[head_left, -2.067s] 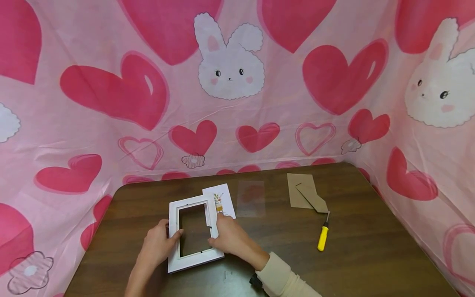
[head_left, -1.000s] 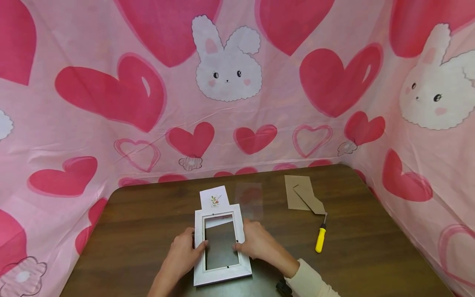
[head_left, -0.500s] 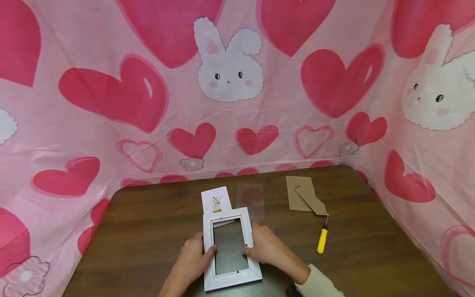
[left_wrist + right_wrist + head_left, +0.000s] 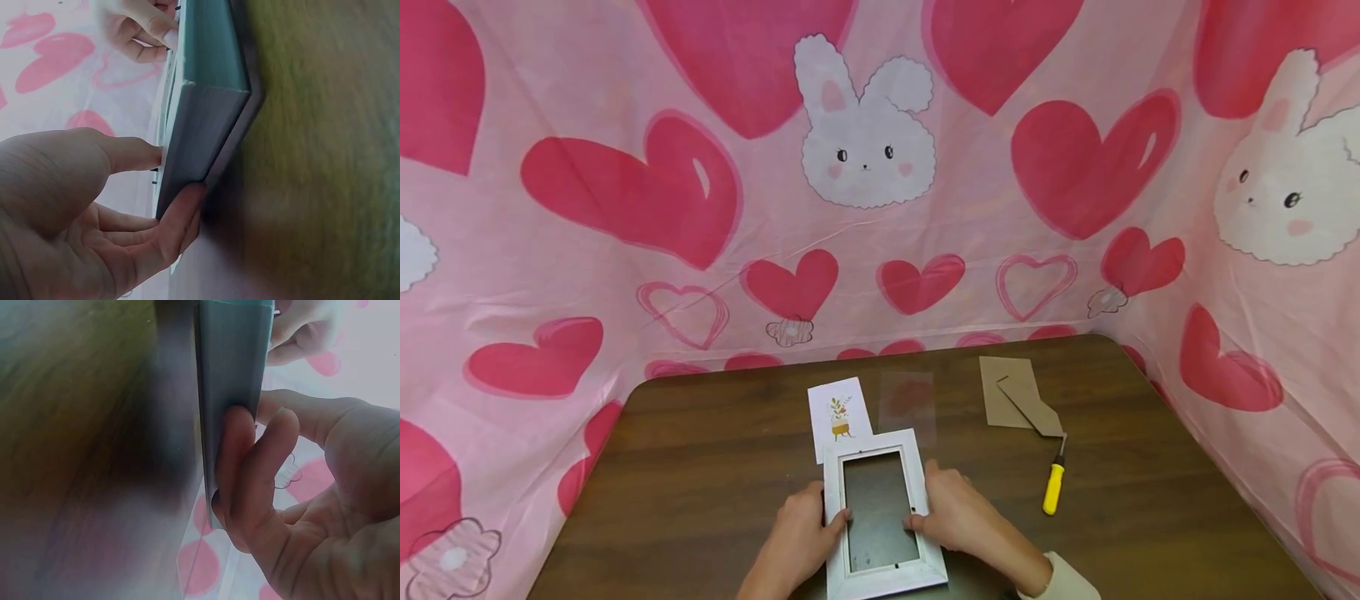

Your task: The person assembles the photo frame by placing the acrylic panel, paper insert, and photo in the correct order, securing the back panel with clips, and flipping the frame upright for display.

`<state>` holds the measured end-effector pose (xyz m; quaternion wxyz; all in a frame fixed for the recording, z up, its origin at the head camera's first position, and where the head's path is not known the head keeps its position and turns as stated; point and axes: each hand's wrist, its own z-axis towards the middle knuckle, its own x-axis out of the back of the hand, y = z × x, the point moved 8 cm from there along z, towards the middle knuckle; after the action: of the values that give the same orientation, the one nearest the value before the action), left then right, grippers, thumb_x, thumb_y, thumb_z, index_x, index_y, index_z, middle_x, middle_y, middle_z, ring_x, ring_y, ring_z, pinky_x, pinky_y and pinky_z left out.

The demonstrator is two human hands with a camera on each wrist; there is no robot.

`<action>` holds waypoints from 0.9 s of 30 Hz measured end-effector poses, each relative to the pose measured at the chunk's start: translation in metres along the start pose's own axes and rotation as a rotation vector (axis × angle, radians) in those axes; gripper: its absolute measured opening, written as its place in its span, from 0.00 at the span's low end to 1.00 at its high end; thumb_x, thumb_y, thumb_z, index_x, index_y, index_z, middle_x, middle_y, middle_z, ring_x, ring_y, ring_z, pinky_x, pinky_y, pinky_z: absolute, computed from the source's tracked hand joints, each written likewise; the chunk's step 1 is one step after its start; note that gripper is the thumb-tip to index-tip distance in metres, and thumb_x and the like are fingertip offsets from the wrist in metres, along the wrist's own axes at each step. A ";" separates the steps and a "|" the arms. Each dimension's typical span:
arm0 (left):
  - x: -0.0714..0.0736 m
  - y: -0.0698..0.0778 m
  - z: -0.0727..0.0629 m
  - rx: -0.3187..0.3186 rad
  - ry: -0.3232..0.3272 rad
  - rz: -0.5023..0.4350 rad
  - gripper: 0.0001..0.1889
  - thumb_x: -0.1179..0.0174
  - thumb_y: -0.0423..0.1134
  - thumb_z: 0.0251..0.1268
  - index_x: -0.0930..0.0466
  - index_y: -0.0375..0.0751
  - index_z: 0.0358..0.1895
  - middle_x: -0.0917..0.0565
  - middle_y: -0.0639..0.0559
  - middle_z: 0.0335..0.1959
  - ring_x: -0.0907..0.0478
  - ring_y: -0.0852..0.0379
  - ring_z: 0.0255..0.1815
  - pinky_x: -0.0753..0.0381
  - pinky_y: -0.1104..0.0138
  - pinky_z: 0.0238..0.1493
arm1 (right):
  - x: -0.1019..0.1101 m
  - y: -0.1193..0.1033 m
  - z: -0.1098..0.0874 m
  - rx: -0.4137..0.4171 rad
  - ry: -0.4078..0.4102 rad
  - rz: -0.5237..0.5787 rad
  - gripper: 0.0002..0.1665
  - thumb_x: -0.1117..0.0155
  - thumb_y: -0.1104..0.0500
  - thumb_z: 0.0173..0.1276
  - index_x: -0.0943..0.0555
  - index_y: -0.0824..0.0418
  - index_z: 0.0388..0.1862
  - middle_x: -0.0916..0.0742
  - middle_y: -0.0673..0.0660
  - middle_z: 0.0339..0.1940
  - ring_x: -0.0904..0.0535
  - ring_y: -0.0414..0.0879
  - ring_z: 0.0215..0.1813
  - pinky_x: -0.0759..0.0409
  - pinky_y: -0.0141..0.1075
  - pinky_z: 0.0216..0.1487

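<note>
A white picture frame (image 4: 887,581) with an open middle lies near the table's front edge, small dark tabs along its inner rim. On its left side my left hand (image 4: 797,533) grips it, thumb over the inner edge. The right side is held by my right hand (image 4: 967,518) the same way. Both wrist views show fingers on the frame's outer side, with the frame (image 4: 197,125) close to the tabletop. Just behind the frame lies a white card (image 4: 838,414) printed with a potted plant; the frame's top edge meets or slightly covers its lower corner.
A clear sheet (image 4: 907,404) lies right of the card. Farther right is a brown backing board (image 4: 1003,400) with an easel leg (image 4: 1033,408). A yellow-handled screwdriver (image 4: 1053,489) touches or lies near the leg's tip. A heart-print cloth (image 4: 865,225) surrounds the dark wooden table (image 4: 700,467).
Both hands have moved the picture frame right and toward the front edge. More of the printed card is uncovered now. The board and screwdriver stay where they were.
</note>
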<state>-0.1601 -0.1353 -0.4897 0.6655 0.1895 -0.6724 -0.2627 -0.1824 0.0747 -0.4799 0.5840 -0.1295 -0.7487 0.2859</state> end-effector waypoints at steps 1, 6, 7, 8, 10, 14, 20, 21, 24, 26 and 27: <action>0.000 0.001 0.000 -0.008 0.005 0.002 0.15 0.25 0.41 0.61 0.19 0.36 0.41 0.17 0.53 0.28 0.22 0.60 0.29 0.23 0.64 0.30 | 0.000 0.001 -0.001 -0.002 -0.001 -0.001 0.37 0.13 0.52 0.50 0.25 0.71 0.48 0.17 0.58 0.29 0.21 0.52 0.32 0.20 0.49 0.33; -0.001 0.006 0.000 -0.012 0.009 0.000 0.16 0.24 0.41 0.60 0.20 0.35 0.41 0.17 0.52 0.29 0.20 0.59 0.30 0.22 0.63 0.30 | 0.000 0.005 -0.004 -0.009 -0.008 -0.010 0.39 0.13 0.53 0.51 0.26 0.73 0.50 0.17 0.60 0.30 0.21 0.54 0.33 0.19 0.52 0.35; -0.002 0.007 0.000 -0.010 0.010 0.002 0.16 0.24 0.41 0.60 0.20 0.35 0.41 0.17 0.52 0.29 0.20 0.58 0.30 0.21 0.63 0.30 | 0.000 0.005 -0.005 -0.014 -0.011 -0.011 0.39 0.13 0.53 0.51 0.26 0.73 0.50 0.17 0.60 0.31 0.21 0.54 0.34 0.19 0.52 0.36; -0.002 0.007 0.000 -0.008 0.010 0.006 0.17 0.24 0.41 0.59 0.20 0.34 0.41 0.17 0.51 0.29 0.20 0.58 0.30 0.21 0.63 0.30 | 0.000 0.006 -0.005 -0.018 -0.010 -0.013 0.39 0.13 0.52 0.51 0.26 0.73 0.50 0.17 0.60 0.31 0.21 0.55 0.34 0.19 0.53 0.36; -0.003 0.008 0.000 -0.005 0.008 0.011 0.17 0.24 0.41 0.59 0.20 0.34 0.41 0.17 0.51 0.29 0.19 0.57 0.30 0.21 0.62 0.30 | 0.000 0.007 -0.006 -0.025 -0.011 -0.016 0.39 0.13 0.52 0.50 0.26 0.72 0.49 0.17 0.61 0.31 0.20 0.56 0.34 0.19 0.54 0.36; -0.006 0.008 0.001 -0.003 -0.015 -0.001 0.17 0.25 0.41 0.61 0.20 0.34 0.42 0.16 0.50 0.30 0.19 0.57 0.30 0.21 0.62 0.29 | 0.000 0.009 -0.007 -0.034 -0.013 -0.015 0.36 0.14 0.53 0.50 0.26 0.70 0.47 0.17 0.60 0.30 0.21 0.56 0.34 0.20 0.54 0.36; -0.009 0.008 0.001 0.003 -0.040 -0.023 0.16 0.25 0.41 0.62 0.20 0.34 0.42 0.16 0.50 0.30 0.20 0.58 0.30 0.22 0.63 0.29 | -0.001 0.013 -0.007 -0.045 -0.024 0.000 0.34 0.15 0.54 0.50 0.26 0.69 0.46 0.18 0.59 0.29 0.21 0.54 0.32 0.19 0.51 0.35; -0.010 0.008 0.001 0.002 -0.039 -0.025 0.16 0.25 0.41 0.61 0.20 0.34 0.41 0.16 0.50 0.30 0.20 0.58 0.30 0.22 0.63 0.28 | -0.001 0.013 -0.007 -0.048 -0.026 0.002 0.34 0.15 0.54 0.50 0.26 0.70 0.46 0.18 0.59 0.29 0.21 0.54 0.32 0.19 0.51 0.35; -0.011 0.009 0.001 -0.001 -0.036 -0.027 0.15 0.25 0.41 0.61 0.20 0.35 0.41 0.16 0.51 0.29 0.20 0.59 0.29 0.23 0.64 0.28 | -0.002 0.015 -0.008 -0.059 -0.039 0.008 0.35 0.15 0.54 0.51 0.26 0.70 0.46 0.18 0.59 0.29 0.21 0.54 0.32 0.19 0.51 0.35; -0.012 0.009 0.000 0.000 -0.033 -0.022 0.15 0.25 0.41 0.61 0.20 0.35 0.40 0.17 0.51 0.29 0.21 0.59 0.29 0.23 0.64 0.28 | -0.002 0.016 -0.008 -0.066 -0.047 0.011 0.35 0.15 0.54 0.51 0.26 0.70 0.46 0.18 0.59 0.29 0.21 0.54 0.32 0.19 0.50 0.34; -0.012 0.009 0.001 0.001 -0.032 -0.021 0.15 0.25 0.41 0.60 0.20 0.36 0.40 0.17 0.51 0.29 0.21 0.59 0.29 0.23 0.64 0.28 | -0.002 0.017 -0.008 -0.066 -0.048 0.013 0.34 0.15 0.54 0.51 0.26 0.70 0.46 0.18 0.59 0.29 0.22 0.54 0.32 0.19 0.50 0.34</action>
<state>-0.1595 -0.1205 -0.4941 0.6517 0.1929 -0.6811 -0.2723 -0.1763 0.0895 -0.4899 0.5592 -0.1466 -0.7707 0.2679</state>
